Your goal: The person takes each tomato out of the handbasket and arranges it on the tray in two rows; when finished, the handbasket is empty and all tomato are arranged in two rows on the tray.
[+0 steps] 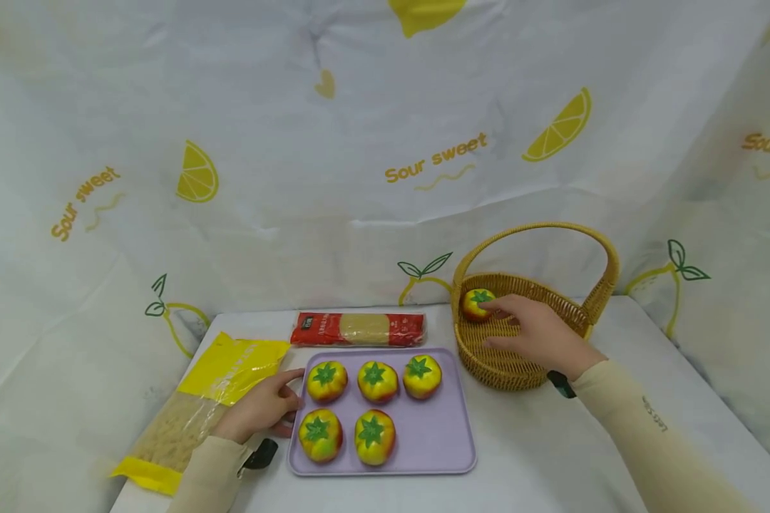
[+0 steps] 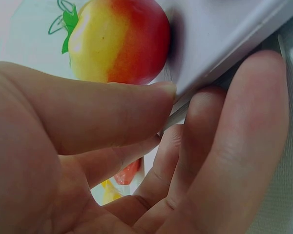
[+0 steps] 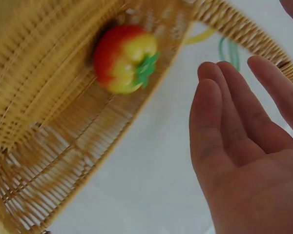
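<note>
A lilac tray (image 1: 433,436) near the table's front carries several red-and-yellow toy tomatoes (image 1: 373,381) with green tops. My left hand (image 1: 264,407) rests at the tray's left edge (image 2: 219,66), thumb on its rim and fingers lying beside and beneath it. One tomato (image 2: 118,41) sits just past the thumb. At the right stands a wicker basket (image 1: 504,358) with a hoop handle. One tomato (image 1: 478,304) (image 3: 124,58) lies inside against its far left wall. My right hand (image 1: 534,332) (image 3: 244,126) hovers over the basket with straight fingers and an empty palm, just beside that tomato.
A red packet of noodles (image 1: 358,329) lies behind the tray. A yellow-topped bag of pasta (image 1: 200,406) lies at the left, under my left forearm. A lemon-print cloth (image 1: 372,164) hangs behind and covers the table. The table edge runs close on the right.
</note>
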Available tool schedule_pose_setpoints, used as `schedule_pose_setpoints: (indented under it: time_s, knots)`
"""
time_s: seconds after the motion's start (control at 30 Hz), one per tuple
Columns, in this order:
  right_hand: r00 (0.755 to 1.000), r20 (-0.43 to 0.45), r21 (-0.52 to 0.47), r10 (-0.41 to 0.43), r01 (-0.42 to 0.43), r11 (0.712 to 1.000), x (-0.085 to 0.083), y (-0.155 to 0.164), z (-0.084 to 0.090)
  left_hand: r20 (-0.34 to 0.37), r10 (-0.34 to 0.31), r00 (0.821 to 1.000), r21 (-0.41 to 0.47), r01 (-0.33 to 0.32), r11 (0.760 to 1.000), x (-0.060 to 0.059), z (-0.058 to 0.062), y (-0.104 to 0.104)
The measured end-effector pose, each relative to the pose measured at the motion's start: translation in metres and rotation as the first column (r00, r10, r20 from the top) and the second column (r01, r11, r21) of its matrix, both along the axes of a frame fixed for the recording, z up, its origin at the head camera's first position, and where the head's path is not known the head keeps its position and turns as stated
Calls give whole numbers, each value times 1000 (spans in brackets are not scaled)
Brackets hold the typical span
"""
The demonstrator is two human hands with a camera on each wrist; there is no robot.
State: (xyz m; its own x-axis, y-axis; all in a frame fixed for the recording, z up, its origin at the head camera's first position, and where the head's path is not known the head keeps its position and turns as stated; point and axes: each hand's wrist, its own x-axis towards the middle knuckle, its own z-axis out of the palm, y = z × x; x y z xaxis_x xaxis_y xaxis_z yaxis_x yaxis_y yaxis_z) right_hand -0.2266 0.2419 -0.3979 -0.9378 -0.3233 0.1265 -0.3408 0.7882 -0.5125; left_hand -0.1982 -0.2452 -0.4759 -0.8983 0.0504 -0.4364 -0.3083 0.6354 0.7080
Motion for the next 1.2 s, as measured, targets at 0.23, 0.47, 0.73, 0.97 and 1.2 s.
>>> schedule_pose_setpoints:
  time_s: [0.23, 0.47, 0.73, 0.97, 1.2]
  knots:
    - [994, 111, -79, -22, 31, 996, -40, 25, -8, -3, 3, 1000, 5, -3, 1000, 1, -1, 0]
    - [982, 184, -94, -33, 51, 994, -73, 34, -20, -20, 11, 1000, 18, -11, 1000, 2, -2, 1]
    - [968, 246, -105, -55, 83, 991, -94, 36, -33, -20, 16, 1000, 15, -15, 1000, 2, 0, 2]
    - [967, 251, -108, -52, 81, 991, -103, 33, -43, -16, 11, 1000, 9, -11, 1000, 2, 1, 3]
    - [963, 265, -131, -42, 79, 988, -105, 25, -45, -6, 15, 1000, 7, -15, 1000, 1, -2, 1]
